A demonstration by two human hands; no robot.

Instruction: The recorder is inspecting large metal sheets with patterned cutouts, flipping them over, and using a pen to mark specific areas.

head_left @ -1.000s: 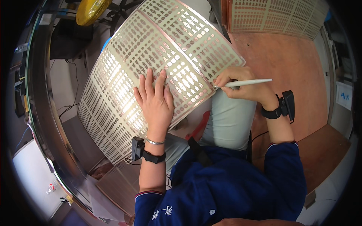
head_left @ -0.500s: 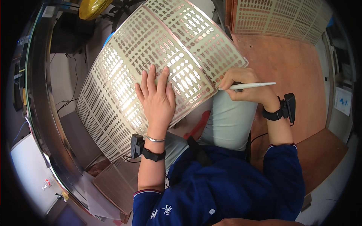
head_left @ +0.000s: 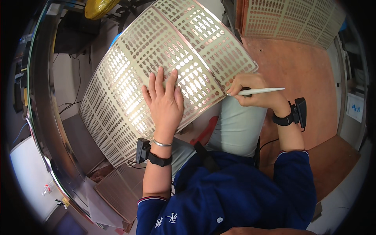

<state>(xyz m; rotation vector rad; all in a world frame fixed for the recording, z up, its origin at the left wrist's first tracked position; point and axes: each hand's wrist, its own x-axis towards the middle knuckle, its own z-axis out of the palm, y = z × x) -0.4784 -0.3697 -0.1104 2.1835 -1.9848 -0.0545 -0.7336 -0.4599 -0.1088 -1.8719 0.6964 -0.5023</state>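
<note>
A large pale-green panel (head_left: 147, 62) lies slanted in front of me, covered with rows of small copper-coloured shapes and edged with a thin copper border. Resting flat on its middle is my left hand (head_left: 166, 107), fingers spread, holding nothing. At the panel's near right corner, my right hand (head_left: 253, 89) is closed around a slim white pen-like tool (head_left: 264, 91). Its tip end reaches the panel's copper edge near the border strip; whether it touches is too small to tell. The fingers partly hide the tool's front part.
More patterned panels (head_left: 291, 19) stand together at the far right on a reddish-brown board surface (head_left: 297, 66). A dark glass-edged counter (head_left: 41, 98) curves along the left. A yellow round object (head_left: 100, 8) is at the far left, and a brown slatted panel (head_left: 119, 192) lies low left.
The hands and panel stay almost in place. My left hand sits very slightly further right, and the white tool's rear end has dipped a little.
</note>
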